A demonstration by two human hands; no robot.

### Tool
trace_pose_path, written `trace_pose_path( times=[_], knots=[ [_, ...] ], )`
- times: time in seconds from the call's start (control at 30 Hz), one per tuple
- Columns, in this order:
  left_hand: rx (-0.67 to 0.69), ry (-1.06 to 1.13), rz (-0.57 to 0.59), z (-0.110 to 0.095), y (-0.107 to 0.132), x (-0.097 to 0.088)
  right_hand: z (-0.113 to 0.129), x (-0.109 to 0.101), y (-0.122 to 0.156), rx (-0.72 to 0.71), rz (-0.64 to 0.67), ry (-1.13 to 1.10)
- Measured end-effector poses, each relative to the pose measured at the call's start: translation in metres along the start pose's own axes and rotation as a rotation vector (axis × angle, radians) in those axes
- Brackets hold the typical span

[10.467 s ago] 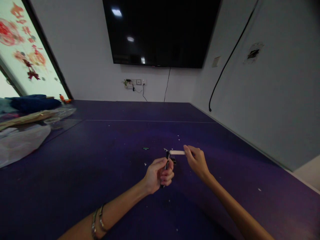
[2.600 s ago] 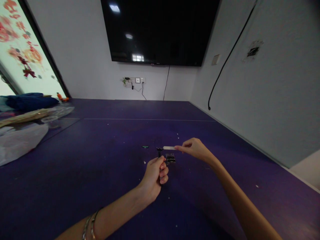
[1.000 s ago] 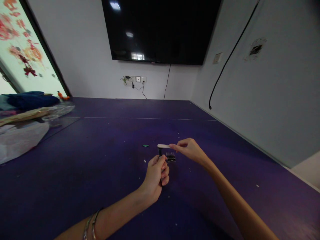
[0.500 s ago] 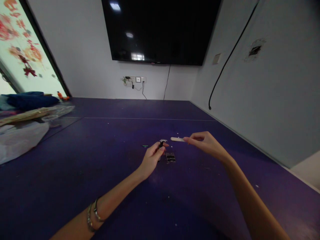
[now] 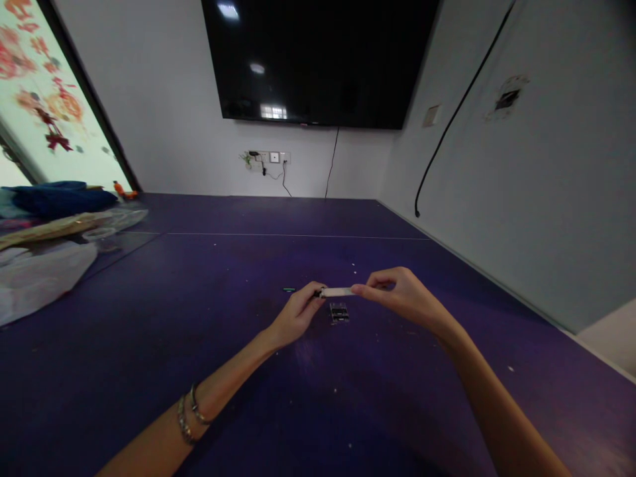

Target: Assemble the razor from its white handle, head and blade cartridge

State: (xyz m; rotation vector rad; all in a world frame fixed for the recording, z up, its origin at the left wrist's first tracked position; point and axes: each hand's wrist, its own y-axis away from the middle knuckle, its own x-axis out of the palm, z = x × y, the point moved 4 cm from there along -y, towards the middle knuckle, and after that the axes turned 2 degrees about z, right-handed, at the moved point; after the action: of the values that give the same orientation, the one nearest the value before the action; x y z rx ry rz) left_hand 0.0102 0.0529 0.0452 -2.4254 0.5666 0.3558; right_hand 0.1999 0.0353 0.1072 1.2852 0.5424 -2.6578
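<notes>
My left hand (image 5: 297,314) is closed around a small black object (image 5: 318,293), mostly hidden by the fingers; I cannot make out its kind. Between the thumb and fingertips of my right hand (image 5: 397,291) is a pale flat stick (image 5: 338,291), held level and pointing left. Its far end meets the black object at my left fingertips; whether it presses on it or lies just in front, I cannot tell. Just below the stick, a small dark rectangular piece with a clear edge (image 5: 339,313) lies on the purple surface (image 5: 278,397).
Left of my hands lies a thin dark strip with a green line (image 5: 289,289). White crumbs (image 5: 354,268) dot the surface. Plastic bags (image 5: 47,278) and folded blue cloth (image 5: 62,199) are piled at far left. A black cable (image 5: 454,116) hangs along the right wall.
My right hand has moved left and slightly down, bringing the stick to the object in my left hand. That object has tilted, so its silvery top no longer shows upright.
</notes>
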Motion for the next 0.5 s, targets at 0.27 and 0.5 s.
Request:
trace_pose_path(
  times=[0.27,0.5],
  knots=[
    [-0.031,0.069,-0.035,-0.002,0.001,0.000,0.002,-0.010,0.004,0.014,-0.009,-0.016],
    [-0.030,0.027,-0.074,-0.003,-0.002,-0.006,-0.008,-0.015,0.002,0.043,-0.042,0.074]
  ],
)
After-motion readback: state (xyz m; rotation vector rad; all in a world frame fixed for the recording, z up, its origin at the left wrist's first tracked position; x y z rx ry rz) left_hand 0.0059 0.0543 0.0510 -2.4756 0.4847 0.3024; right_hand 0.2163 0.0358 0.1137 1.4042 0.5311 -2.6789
